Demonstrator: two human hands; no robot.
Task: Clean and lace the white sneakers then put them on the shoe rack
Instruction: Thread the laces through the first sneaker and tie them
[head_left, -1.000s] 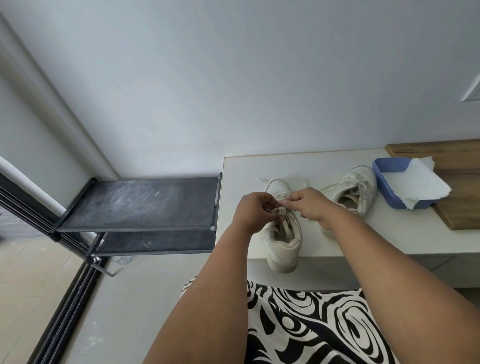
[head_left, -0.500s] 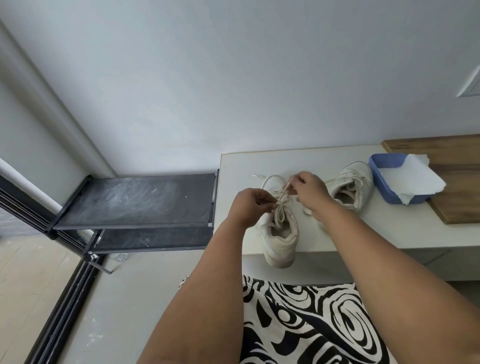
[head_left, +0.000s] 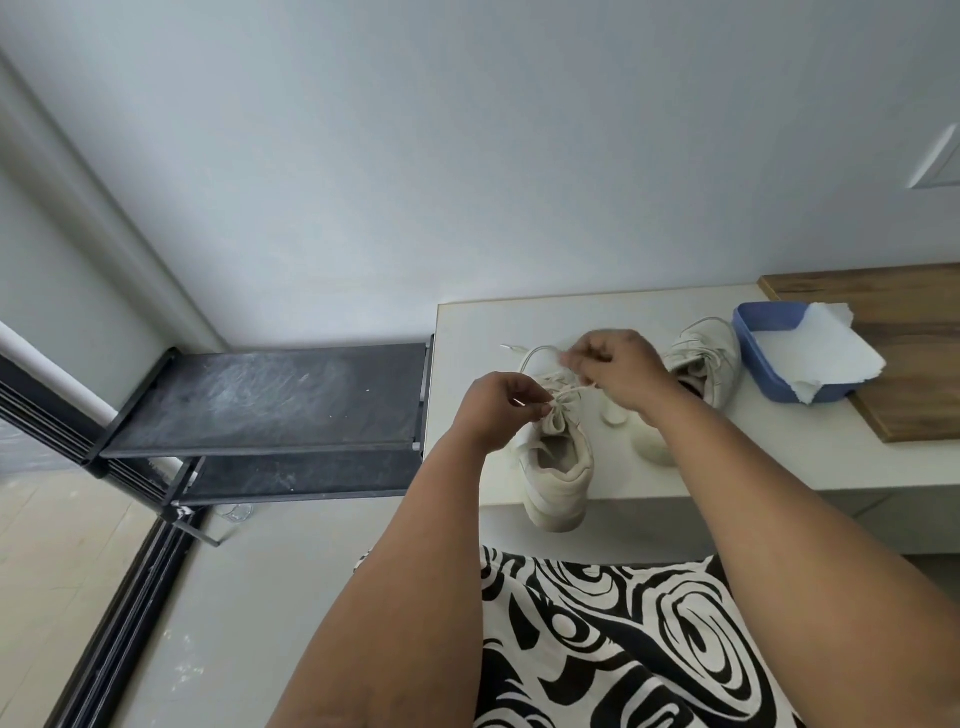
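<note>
1. The near sneaker (head_left: 558, 467) sits in the lower middle of the frame on the white table (head_left: 467, 332), its heel hanging a little over the table's front edge and its toe pointing toward the wall.
2. The left hand (head_left: 501, 410) is at the sneaker's tongue, fingers curled and pinching the lace (head_left: 540, 356) just above the eyelets.
3. The right hand (head_left: 621, 364) is further up and to the right, its fingers pinched together on another stretch of the same lace, which runs taut between the two hands.
4. A loop of the lace lies on the table above the shoe, with one tip pointing to the upper left.
5. The second sneaker (head_left: 701, 364) lies to the right, partly behind the right wrist, near a blue tub (head_left: 763, 322).
6. A torn sheet of white paper (head_left: 810, 358) rests in the tub and hangs over its right rim.
7. A wooden board (head_left: 904, 364) lies at the right edge of the frame, touching the tub.
8. The black shoe rack (head_left: 270, 395) stands at the left middle, just beside the table, its top shelf dusty with pale smears.
9. A black-and-white swirl-patterned garment (head_left: 597, 639) fills the bottom centre between the person's forearms.
</note>
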